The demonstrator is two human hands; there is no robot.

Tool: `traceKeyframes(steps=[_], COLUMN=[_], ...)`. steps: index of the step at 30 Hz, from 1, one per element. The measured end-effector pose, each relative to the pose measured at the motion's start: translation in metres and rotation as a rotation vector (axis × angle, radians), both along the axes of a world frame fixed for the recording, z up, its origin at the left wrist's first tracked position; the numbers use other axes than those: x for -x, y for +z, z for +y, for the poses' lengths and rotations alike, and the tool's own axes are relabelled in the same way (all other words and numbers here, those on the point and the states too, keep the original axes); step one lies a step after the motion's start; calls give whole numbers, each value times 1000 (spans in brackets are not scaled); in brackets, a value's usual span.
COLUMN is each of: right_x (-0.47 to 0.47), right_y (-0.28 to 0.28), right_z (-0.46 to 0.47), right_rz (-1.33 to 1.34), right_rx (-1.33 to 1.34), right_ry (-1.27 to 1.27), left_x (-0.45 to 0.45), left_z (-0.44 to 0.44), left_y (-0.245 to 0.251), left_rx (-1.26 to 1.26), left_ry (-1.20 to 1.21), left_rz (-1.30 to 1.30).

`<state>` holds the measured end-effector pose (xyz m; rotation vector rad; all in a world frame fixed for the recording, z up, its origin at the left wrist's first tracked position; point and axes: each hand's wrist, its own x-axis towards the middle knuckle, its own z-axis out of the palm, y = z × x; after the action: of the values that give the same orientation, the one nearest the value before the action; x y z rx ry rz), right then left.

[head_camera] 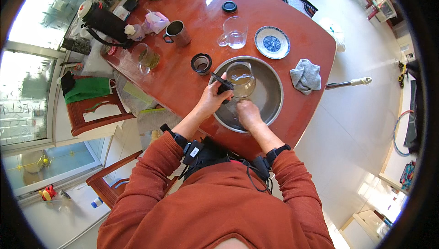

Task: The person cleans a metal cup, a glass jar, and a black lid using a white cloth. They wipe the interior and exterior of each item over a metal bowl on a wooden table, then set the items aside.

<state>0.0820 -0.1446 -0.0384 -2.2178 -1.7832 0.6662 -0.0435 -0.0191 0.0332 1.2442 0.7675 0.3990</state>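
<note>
A round stainless steel basin (pixel 277 101) sits near the table's edge before me. Inside it a clear glass pot (pixel 245 91) holds some brownish liquid. My left hand (pixel 214 98) grips a black plastic handle (pixel 224 85) at the pot's left side; the join between handle and glass is partly hidden. Just below the pot, my right hand (pixel 247 112) reaches down into the basin with curled fingers. Whether it holds anything is hidden. Left of the basin stands a black-rimmed strainer cup (pixel 201 64).
Behind the basin are a clear glass cup (pixel 236 32), a black lid (pixel 229 6) and a blue-and-white plate (pixel 272 42). A grey cloth (pixel 306 76) lies to the right. A dark mug (pixel 177 33), a glass cup with greenish contents (pixel 147 57) and a black thermos (pixel 105 22) stand left.
</note>
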Motion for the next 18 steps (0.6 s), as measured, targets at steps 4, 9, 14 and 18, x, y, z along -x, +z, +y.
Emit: traceKeyframes(steps=[4,9,14,18], right_x=[-31,-55,-61,-62], right_y=[-1,38,108,144], right_z=[-13,-20,-16,-2], right_rz=[400,1227,1420,1594], right_rx=[-146,-178,-268,-395], right_ry=[-513,-998,-945,-788], left_x=[1,8,8,3], left_z=[-1,1,5,9], left_y=[-8,-20,-23,-16], left_rx=[-54,-96,-200,-240], left_ry=[-53,-150,-289,-398], left_rz=[55,38,68,161])
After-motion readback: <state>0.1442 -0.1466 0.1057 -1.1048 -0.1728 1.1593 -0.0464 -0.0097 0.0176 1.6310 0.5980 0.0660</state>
